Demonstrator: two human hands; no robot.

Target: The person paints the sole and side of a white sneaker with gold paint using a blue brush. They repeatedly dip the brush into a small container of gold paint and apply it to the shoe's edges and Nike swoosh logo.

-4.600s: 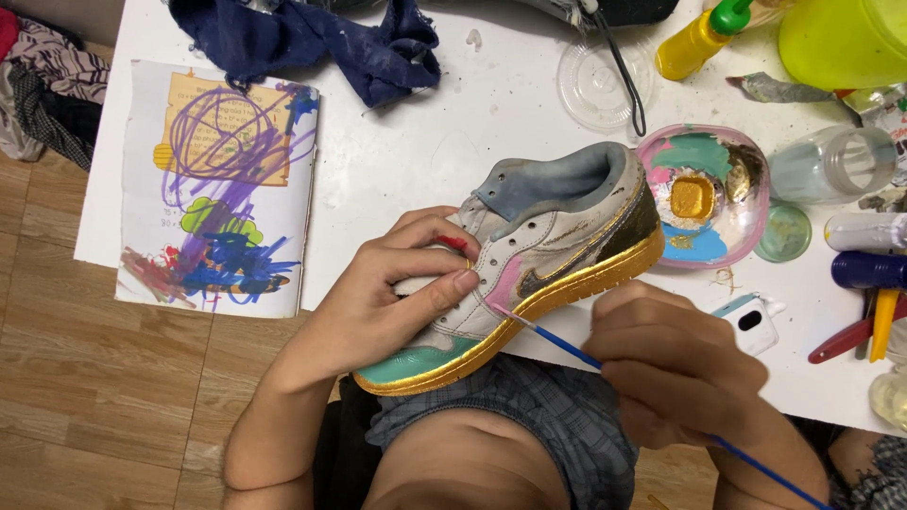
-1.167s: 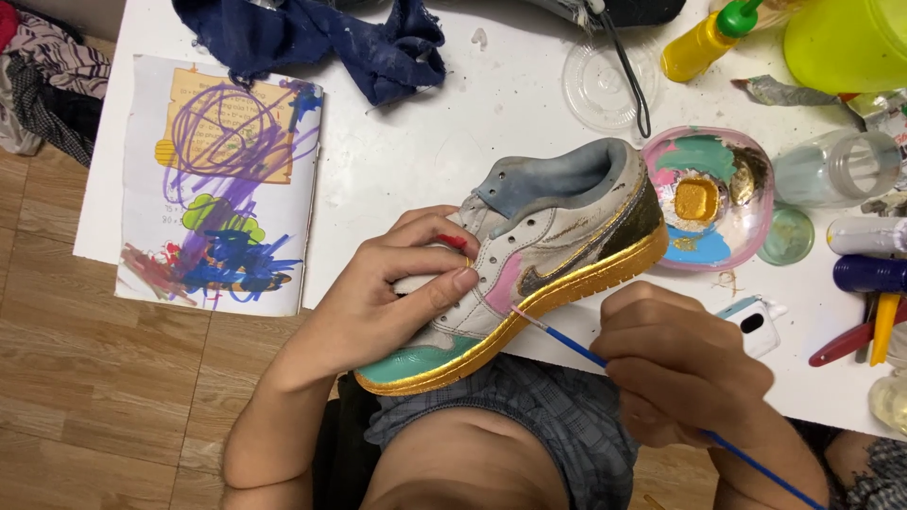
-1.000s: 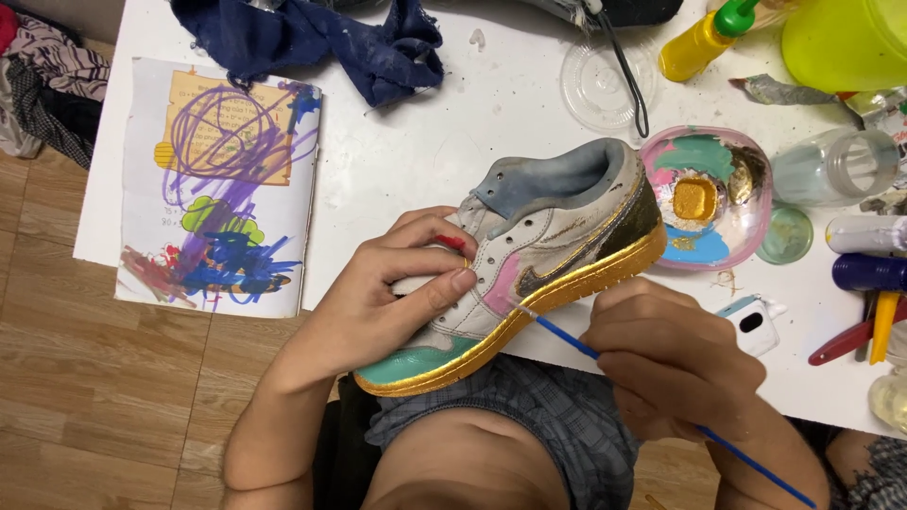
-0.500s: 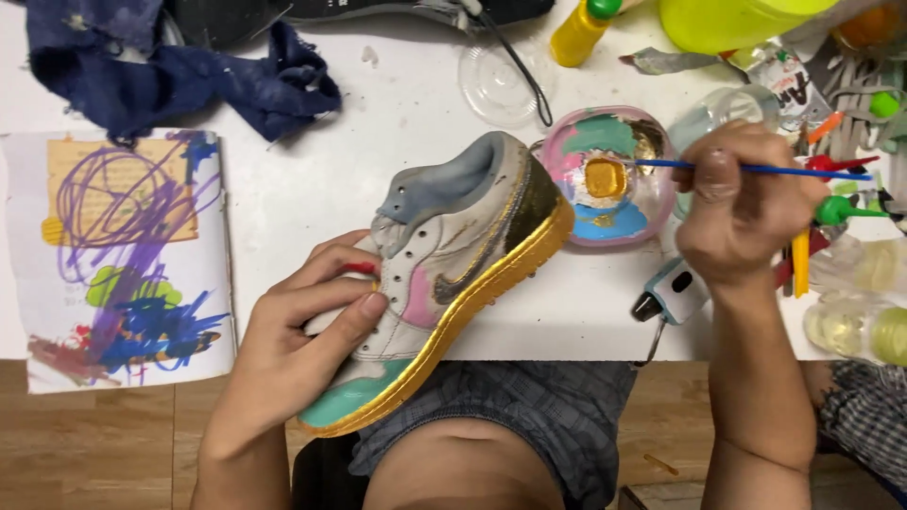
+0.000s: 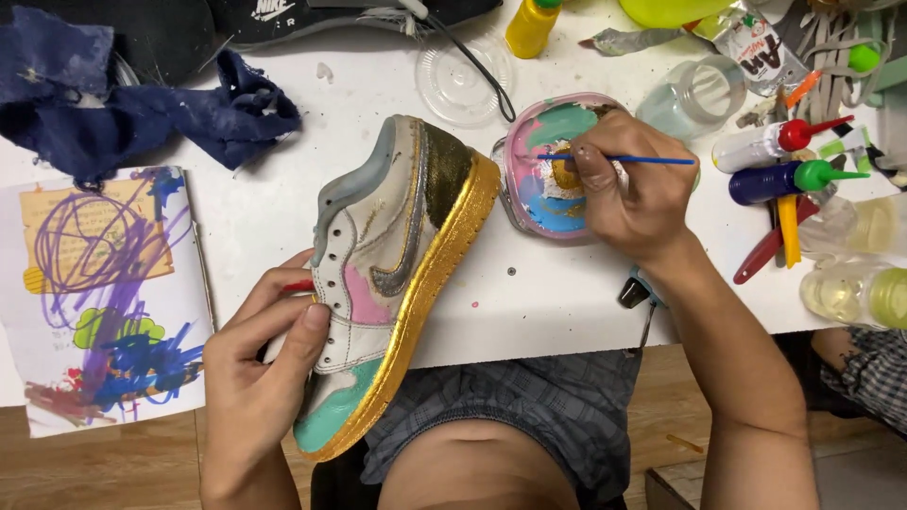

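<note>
While left hand (image 5: 260,378) grips gold-soled sneaker (image 5: 392,274), thin brush (image 5: 619,160) seemingly touching round palette (image 5: 553,194)

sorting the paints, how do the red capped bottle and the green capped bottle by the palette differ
The red capped bottle has a pale, whitish body; the green capped bottle has a dark blue body. The red capped bottle lies farther from the person, the green capped bottle just below it, nearer the table edge. Both lie on their sides with pointed nozzles aimed right, just right of the right hand.
</note>
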